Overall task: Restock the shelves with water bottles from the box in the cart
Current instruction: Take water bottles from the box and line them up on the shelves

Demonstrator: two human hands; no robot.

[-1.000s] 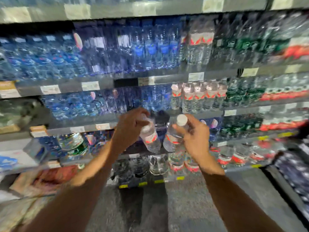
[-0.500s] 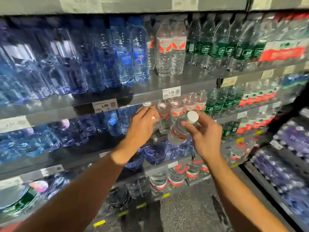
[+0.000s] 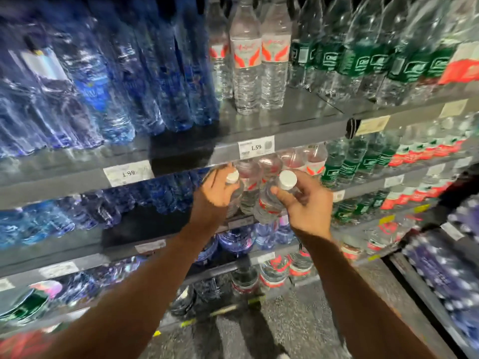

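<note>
My left hand (image 3: 216,194) grips a small clear water bottle (image 3: 234,189) with a white cap and red label, held at the front of the second shelf (image 3: 160,229). My right hand (image 3: 308,206) grips a second bottle of the same kind (image 3: 272,200), tilted with its white cap toward me, just in front of that shelf. Behind both stands a row of matching red-label bottles (image 3: 293,159). The cart and box are out of view.
Blue bottles (image 3: 116,81) fill the left of the shelves, tall red-label bottles (image 3: 246,60) and green-label bottles (image 3: 363,60) stand above. Price tags (image 3: 256,147) line the shelf edges. Wrapped packs (image 3: 445,268) sit at the right. Grey floor (image 3: 298,320) lies below.
The view has closed in on the shelves. Both hands have carried their bottles up and forward to the second shelf's front, the left one reaching in ahead of the right.
</note>
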